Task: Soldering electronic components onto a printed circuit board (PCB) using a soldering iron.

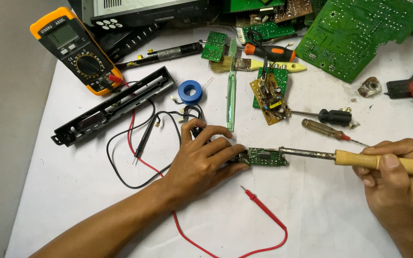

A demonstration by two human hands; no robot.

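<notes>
While the left hand (pixel 205 155) pins the small green circuit board (pixel 264 156) to the counter (pixel 321 210) at mid-frame, the right hand (pixel 395 174) grips a soldering iron (pixel 359 157), tip meeting the board's edge.

I count two hands at the table: my left hand (pixel 201 155) and my right hand (pixel 395 179). One soldering iron (pixel 359 157) sits in the right. Near the left: one small green board (pixel 264 156), one multimeter (pixel 77 50), one blue solder reel (pixel 190 91), one red probe (pixel 259 200). Above the right: two screwdrivers, black-handled (pixel 333 116) and brown-handled (pixel 322 129).
</notes>
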